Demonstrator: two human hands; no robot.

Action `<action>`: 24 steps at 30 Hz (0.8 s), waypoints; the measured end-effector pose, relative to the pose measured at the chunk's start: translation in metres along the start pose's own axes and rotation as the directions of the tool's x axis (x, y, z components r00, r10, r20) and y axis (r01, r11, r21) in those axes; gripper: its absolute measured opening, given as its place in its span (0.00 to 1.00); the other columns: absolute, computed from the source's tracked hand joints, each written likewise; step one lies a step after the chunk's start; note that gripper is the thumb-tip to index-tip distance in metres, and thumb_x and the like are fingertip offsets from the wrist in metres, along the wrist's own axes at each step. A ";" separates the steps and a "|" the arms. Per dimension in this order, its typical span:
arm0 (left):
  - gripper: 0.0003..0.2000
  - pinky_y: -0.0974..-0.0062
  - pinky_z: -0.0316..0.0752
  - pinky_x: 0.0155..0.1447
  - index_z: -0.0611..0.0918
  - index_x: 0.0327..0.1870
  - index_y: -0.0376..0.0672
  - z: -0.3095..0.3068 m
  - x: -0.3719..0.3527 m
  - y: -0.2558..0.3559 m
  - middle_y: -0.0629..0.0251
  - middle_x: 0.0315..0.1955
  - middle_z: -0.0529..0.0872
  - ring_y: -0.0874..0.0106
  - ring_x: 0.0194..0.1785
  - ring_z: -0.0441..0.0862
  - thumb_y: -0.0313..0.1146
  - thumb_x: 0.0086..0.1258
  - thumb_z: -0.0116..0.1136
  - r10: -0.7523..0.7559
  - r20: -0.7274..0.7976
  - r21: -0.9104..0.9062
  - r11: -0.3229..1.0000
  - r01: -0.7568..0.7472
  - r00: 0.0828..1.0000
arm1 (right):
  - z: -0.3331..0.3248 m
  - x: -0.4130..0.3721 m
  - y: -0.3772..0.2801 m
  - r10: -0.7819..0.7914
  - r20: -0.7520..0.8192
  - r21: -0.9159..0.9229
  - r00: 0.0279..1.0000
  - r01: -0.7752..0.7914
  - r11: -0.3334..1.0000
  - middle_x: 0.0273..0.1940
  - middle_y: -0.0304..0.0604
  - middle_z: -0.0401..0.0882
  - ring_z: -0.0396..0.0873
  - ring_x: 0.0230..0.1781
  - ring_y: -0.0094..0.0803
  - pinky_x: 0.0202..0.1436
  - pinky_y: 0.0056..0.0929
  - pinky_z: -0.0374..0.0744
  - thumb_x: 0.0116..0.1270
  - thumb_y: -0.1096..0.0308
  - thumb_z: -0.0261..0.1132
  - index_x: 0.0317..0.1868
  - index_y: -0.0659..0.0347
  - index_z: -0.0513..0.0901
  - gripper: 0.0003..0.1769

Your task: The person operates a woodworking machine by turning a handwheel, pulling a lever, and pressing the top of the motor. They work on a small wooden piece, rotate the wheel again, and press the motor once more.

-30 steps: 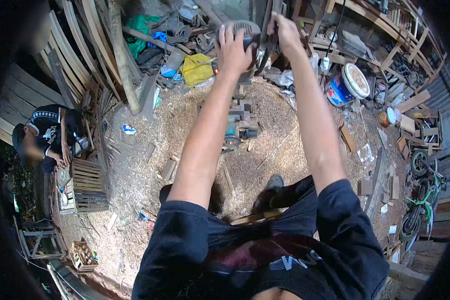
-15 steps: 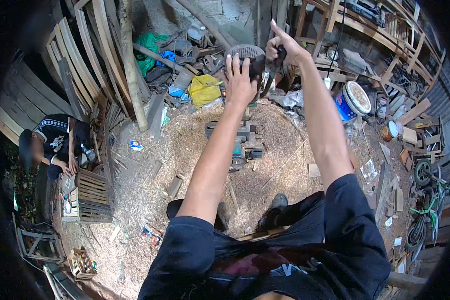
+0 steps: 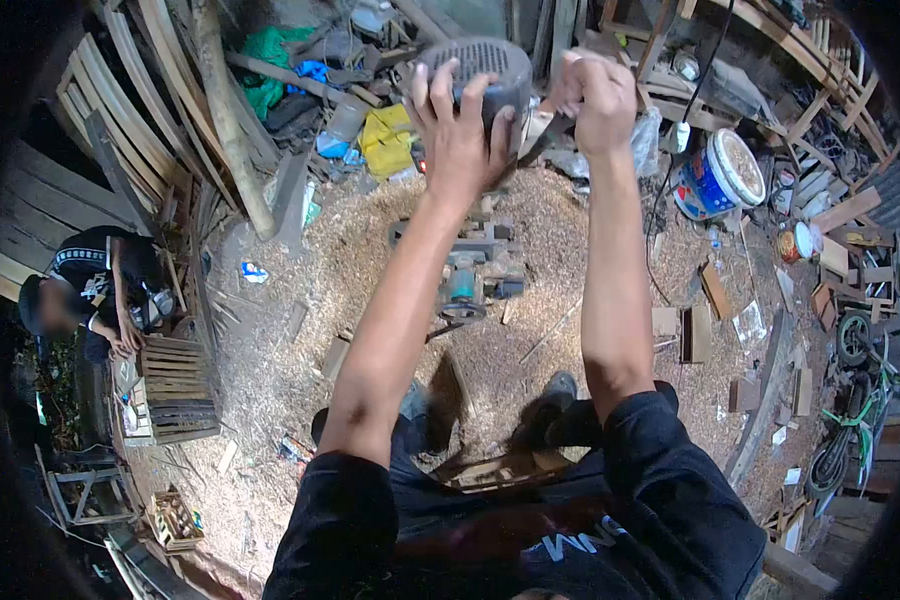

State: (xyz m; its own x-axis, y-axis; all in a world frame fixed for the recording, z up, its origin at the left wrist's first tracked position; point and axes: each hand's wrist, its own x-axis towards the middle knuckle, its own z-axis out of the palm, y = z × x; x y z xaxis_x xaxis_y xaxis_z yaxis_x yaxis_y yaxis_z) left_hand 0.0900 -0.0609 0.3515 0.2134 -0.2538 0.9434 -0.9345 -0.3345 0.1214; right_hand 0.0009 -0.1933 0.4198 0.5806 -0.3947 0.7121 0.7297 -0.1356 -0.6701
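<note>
My left hand (image 3: 460, 125) grips a dark drum-shaped object with a round, perforated grey end (image 3: 480, 62), held up in front of me. Its fingers spread over the side and the thumb lies on the right. Just right of this object my right hand (image 3: 600, 95) is raised with the fingers curled closed and slightly blurred; whatever they hold is hidden. A pale brown flat piece (image 3: 535, 128) shows between the two hands, partly covered. Below my forearms, a machine with a teal motor (image 3: 462, 285) stands on the shavings.
Wood shavings (image 3: 360, 270) cover the floor. At the left a person (image 3: 105, 280) crouches by a slatted wooden crate (image 3: 180, 385). Planks lean behind them. A white-and-blue bucket (image 3: 705, 190), scrap wood and a small green bike (image 3: 855, 410) stand at the right.
My right hand has turned from thumb raised, around a dark handle, to a curled fist. The drum-shaped object and left hand have shifted up and left in view as the camera moved.
</note>
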 end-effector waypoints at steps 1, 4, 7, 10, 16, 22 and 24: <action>0.22 0.42 0.52 0.72 0.73 0.59 0.47 0.002 -0.002 -0.002 0.47 0.61 0.64 0.41 0.68 0.56 0.36 0.65 0.65 0.000 0.007 0.028 1.000 0.000 1.000 | 0.000 -0.005 0.002 -0.027 0.004 0.006 1.000 0.027 1.000 0.15 0.32 0.62 0.58 0.17 0.18 0.22 0.24 0.56 0.69 0.73 0.56 0.15 0.61 0.66 0.21; 0.22 0.43 0.52 0.72 0.73 0.58 0.47 0.008 -0.006 -0.006 0.49 0.62 0.63 0.44 0.69 0.55 0.38 0.65 0.64 0.017 0.003 0.052 0.999 -0.017 1.000 | 0.000 -0.021 0.002 -0.084 0.010 0.039 0.996 0.083 0.996 0.16 0.34 0.63 0.58 0.17 0.20 0.22 0.25 0.56 0.67 0.75 0.54 0.15 0.64 0.64 0.20; 0.22 0.45 0.51 0.72 0.73 0.58 0.47 0.011 -0.010 -0.008 0.51 0.63 0.63 0.45 0.69 0.54 0.39 0.65 0.63 0.034 0.000 0.050 0.998 -0.034 0.999 | -0.001 -0.040 0.006 -0.158 0.041 0.059 0.987 0.155 0.986 0.16 0.35 0.63 0.59 0.17 0.20 0.21 0.25 0.56 0.65 0.75 0.53 0.15 0.65 0.64 0.19; 0.23 0.46 0.49 0.73 0.74 0.58 0.47 0.013 -0.009 -0.007 0.51 0.64 0.62 0.46 0.70 0.53 0.40 0.64 0.64 0.057 -0.018 0.008 0.998 -0.057 0.998 | -0.002 -0.059 0.002 -0.127 0.023 0.003 0.992 0.127 0.992 0.16 0.36 0.63 0.59 0.17 0.20 0.21 0.25 0.57 0.63 0.74 0.53 0.15 0.65 0.65 0.17; 0.21 0.42 0.50 0.71 0.73 0.58 0.43 0.012 -0.011 -0.005 0.44 0.64 0.63 0.42 0.70 0.54 0.36 0.65 0.60 -0.002 0.026 0.018 1.000 0.002 1.000 | 0.002 -0.096 -0.005 -0.086 -0.033 -0.007 0.996 0.086 0.996 0.16 0.37 0.66 0.64 0.17 0.23 0.21 0.25 0.58 0.56 0.66 0.62 0.16 0.64 0.66 0.17; 0.20 0.44 0.50 0.71 0.73 0.56 0.41 0.017 -0.018 -0.011 0.45 0.63 0.63 0.43 0.70 0.54 0.37 0.66 0.60 0.049 0.010 0.043 0.998 -0.050 0.999 | 0.001 -0.131 0.004 -0.240 0.061 -0.092 0.969 0.245 0.965 0.14 0.34 0.63 0.60 0.12 0.26 0.19 0.28 0.57 0.56 0.61 0.58 0.15 0.59 0.64 0.18; 0.20 0.44 0.49 0.72 0.73 0.56 0.40 0.020 -0.018 -0.014 0.45 0.63 0.63 0.44 0.70 0.54 0.37 0.66 0.60 0.057 0.003 0.049 0.997 -0.057 0.998 | -0.003 -0.145 0.009 -0.294 0.123 -0.082 0.948 0.305 0.949 0.13 0.32 0.63 0.60 0.12 0.26 0.19 0.27 0.58 0.56 0.62 0.58 0.14 0.58 0.63 0.18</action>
State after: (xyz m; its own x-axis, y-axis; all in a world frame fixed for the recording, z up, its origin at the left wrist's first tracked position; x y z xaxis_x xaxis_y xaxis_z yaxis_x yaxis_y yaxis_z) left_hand 0.1052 -0.0703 0.3269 0.1609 -0.2755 0.9477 -0.9300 -0.3639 0.0521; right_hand -0.0774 -0.1403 0.3100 0.3797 -0.2223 0.8980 0.8399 -0.3239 -0.4354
